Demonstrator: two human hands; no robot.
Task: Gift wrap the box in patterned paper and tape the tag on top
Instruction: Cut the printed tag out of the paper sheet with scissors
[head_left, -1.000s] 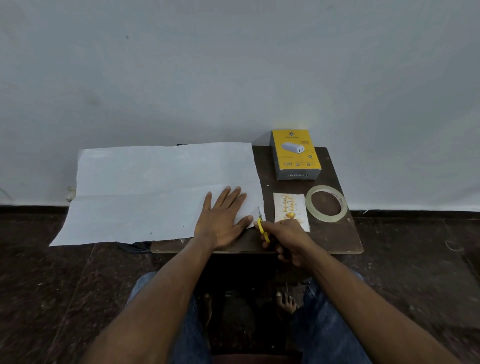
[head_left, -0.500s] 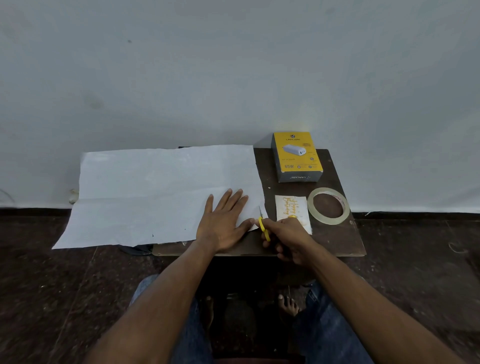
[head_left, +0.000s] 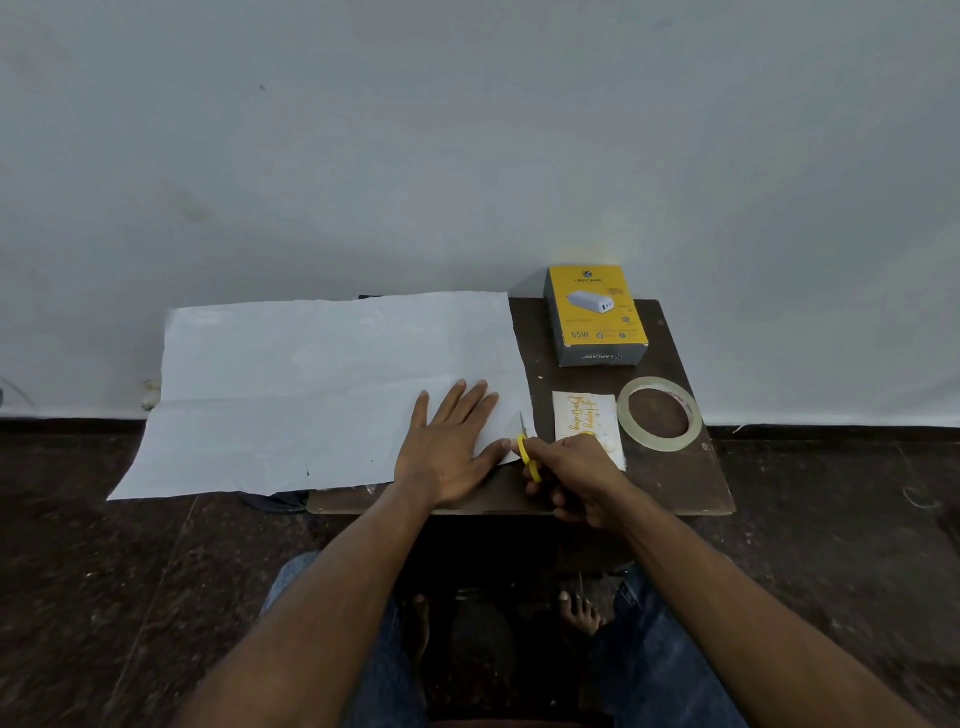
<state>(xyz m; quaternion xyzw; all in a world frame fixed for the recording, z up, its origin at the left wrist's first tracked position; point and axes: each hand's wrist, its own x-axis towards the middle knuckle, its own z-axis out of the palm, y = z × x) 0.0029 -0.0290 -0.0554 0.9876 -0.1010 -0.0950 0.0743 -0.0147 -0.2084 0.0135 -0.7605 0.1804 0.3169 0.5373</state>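
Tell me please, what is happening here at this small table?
A person is starting to gift wrap. The left hand lies flat on a large white sheet of paper, and the right hand holds yellow scissors at the sheet's near right edge. The yellow box, the tag and the tape roll wait on the table, unused.

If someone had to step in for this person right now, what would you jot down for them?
Left hand: flat, pressing the paper down near its right edge.
Right hand: gripping yellow scissors, blades at the paper's near right corner.
On the table: box at the back right, tag and tape roll in front of it.
Done: paper spread out.
Left: finish cutting, wrap the box, tape the tag on top.
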